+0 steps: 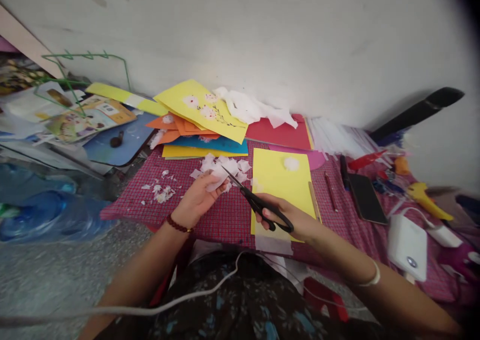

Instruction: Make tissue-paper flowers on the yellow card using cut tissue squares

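Observation:
My left hand (200,196) pinches a small piece of white tissue paper (216,181) over the red checked cloth (221,215). My right hand (290,219) grips black scissors (258,202) by the handles, blades pointing up-left with the tips at the tissue. A yellow sheet (279,185) with a white paper tuft (291,163) lies under and beyond my right hand. More white tissue pieces (225,166) sit heaped just past my left hand. Small white scraps (161,192) are scattered to its left.
Coloured paper sheets (202,125) and a yellow card with white flowers (204,107) are stacked by the wall. A dark phone (365,197), pens (343,170), a white power bank (408,245) and toys lie on the right. Plastic water bottles (45,215) and books (82,117) are on the left.

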A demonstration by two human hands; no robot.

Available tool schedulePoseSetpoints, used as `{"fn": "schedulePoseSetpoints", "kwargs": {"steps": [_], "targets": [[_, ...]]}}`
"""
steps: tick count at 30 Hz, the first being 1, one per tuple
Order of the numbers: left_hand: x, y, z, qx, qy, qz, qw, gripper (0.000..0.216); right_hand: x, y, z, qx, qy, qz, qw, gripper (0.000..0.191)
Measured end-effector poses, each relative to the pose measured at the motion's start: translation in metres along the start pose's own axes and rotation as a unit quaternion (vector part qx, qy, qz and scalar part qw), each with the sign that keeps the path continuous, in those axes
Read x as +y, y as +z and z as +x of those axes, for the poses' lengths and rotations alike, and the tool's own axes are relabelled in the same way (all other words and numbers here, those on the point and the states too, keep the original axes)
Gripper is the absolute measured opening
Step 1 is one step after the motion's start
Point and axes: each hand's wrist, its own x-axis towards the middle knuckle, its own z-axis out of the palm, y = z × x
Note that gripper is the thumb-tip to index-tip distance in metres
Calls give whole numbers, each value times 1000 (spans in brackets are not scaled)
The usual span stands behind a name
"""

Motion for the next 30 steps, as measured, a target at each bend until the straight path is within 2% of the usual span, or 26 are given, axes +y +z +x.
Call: {"fn": "schedulePoseSetpoints", "kwargs": {"steps": [7,10,15,20,25,30], "targets": [[2,-2,4,-12,-10,-10,1000,23,-5,8,11,33,24,17,999,62],[5,-5,7,-10,-23,-9,1000,17,-5,9,15,53,29,16,998,62],[12,-17,12,24,-15,13,1000,18,-1,8,22,68,26,14,997,59],[20,-23,13,32,31,26,999,28,3,4,26,19,5,24,1000,58],[25,-18,15,42,69,12,997,29,2,2,24,-37,-5,2,999,59],[16,-11,17,27,44,15,999,29,-5,5,26,-52,-9,-37,998,55]]}}
